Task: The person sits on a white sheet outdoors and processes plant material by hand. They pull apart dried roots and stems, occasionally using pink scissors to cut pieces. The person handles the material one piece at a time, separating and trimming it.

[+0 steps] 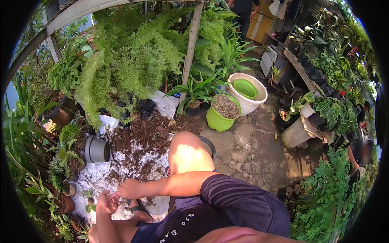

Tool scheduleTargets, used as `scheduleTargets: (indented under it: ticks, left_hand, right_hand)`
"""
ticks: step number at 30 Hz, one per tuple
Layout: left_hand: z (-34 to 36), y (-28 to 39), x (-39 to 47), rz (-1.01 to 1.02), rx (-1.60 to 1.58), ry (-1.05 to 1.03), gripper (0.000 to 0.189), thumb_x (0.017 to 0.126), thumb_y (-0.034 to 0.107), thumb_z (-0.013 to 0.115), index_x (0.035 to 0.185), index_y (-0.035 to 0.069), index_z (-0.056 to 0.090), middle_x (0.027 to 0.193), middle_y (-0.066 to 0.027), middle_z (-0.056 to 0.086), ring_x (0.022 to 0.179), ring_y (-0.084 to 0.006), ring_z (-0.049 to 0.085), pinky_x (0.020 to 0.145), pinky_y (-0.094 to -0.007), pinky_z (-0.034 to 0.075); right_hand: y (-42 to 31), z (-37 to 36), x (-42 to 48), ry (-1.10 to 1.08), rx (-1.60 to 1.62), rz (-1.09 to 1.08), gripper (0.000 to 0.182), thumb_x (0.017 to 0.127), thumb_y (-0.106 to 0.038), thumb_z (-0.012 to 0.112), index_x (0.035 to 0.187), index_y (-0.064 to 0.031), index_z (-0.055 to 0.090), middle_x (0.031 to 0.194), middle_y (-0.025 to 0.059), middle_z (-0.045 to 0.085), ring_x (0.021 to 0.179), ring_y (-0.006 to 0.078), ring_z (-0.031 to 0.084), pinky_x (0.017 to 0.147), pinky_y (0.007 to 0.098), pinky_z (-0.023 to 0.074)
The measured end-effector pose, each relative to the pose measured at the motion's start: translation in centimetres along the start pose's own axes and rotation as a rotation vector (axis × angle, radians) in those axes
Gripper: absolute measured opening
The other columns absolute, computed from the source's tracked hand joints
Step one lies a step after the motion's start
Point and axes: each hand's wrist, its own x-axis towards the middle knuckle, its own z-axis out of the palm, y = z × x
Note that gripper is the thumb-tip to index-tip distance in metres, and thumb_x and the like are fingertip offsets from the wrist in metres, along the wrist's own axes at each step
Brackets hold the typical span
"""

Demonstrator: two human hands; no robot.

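My left hand (pixel 107 203) is palm up with its fingers curled, low on the left of the view. Fingertips nearly touching it, my right hand (pixel 130 188) is bunched with its back towards me. Something small and pale may be between them, but it is too small to make out. Beneath both hands lies a white plastic sheet (pixel 121 209) strewn with dark soil (pixel 142 127). A small leafy plant (pixel 88 200) is just left of my left hand. Beyond, a grey plastic pot (pixel 98 149) lies on its side on the sheet.
A lime green pot (pixel 223 117) filled with potting mix stands beside a large white pot (pixel 261 103) holding another green pot (pixel 245 88). Ferns (pixel 130 60) hang behind a wooden post (pixel 192 45). Small potted plants (pixel 73 161) line the left. People stand at the top and far right.
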Motion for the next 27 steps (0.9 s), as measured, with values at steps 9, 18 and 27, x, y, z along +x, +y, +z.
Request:
scheduleTargets:
  ticks: [9,18,27]
  left_hand:
    - [-4.2,-0.4,2.4,0.471,0.608,0.402,0.035,0.096,0.028,0.052,0.117,0.001,0.057,0.085,-0.0103,0.060,0.056,-0.0141,0.055,0.042,-0.0315,0.044]
    - [7.0,-0.3,-9.4,1.300,0.599,-0.023,0.032,0.104,0.026,0.050,0.110,-0.001,0.067,0.099,-0.0032,0.068,0.097,-0.0112,0.060,0.085,-0.0288,0.048]
    - [9.5,0.3,-9.1,1.405,0.493,-0.109,0.018,0.097,0.015,0.063,0.106,0.001,0.069,0.094,-0.0042,0.068,0.084,-0.0086,0.061,0.074,-0.0264,0.051]
  right_hand:
    - [-0.9,-5.7,1.9,0.038,0.325,0.128,0.016,0.082,-0.024,0.061,0.076,-0.0103,0.054,0.075,0.0054,0.056,0.066,0.0251,0.062,0.055,0.0391,0.0505]
    - [1.4,-12.8,5.0,-0.020,1.356,0.603,0.016,0.102,-0.009,0.045,0.090,-0.0025,0.055,0.089,0.0025,0.054,0.076,0.0101,0.057,0.072,0.0268,0.0502]
    - [2.8,-14.2,5.8,0.131,1.370,0.629,0.017,0.103,-0.012,0.049,0.094,-0.0007,0.058,0.091,0.0039,0.060,0.088,0.0126,0.059,0.084,0.0302,0.0498]
